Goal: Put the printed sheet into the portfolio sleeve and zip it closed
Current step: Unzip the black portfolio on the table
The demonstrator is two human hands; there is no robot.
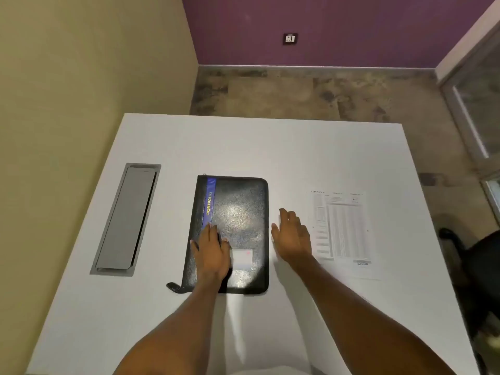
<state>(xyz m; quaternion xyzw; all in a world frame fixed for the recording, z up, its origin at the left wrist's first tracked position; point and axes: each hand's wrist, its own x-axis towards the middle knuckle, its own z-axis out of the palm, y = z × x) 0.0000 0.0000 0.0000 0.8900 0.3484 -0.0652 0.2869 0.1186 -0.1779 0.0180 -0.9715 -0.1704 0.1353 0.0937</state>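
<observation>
A black portfolio sleeve (238, 212) with a blue strip reading PORTFOLIO lies flat and closed in the middle of the white table (243, 142). Its zipper pull tab (173, 287) sticks out at the near left corner. My left hand (211, 253) rests flat on the sleeve's near left part, fingers spread, holding nothing. My right hand (292, 236) hovers or rests on the table just right of the sleeve, fingers apart. The printed sheet (343, 228) lies flat on the table to the right of my right hand, part of its left edge hidden by my wrist.
A grey cable flap (127, 220) is set into the table at the left. A black chair (476, 269) stands off the table's right edge. A beige wall runs along the left, a purple wall at the back.
</observation>
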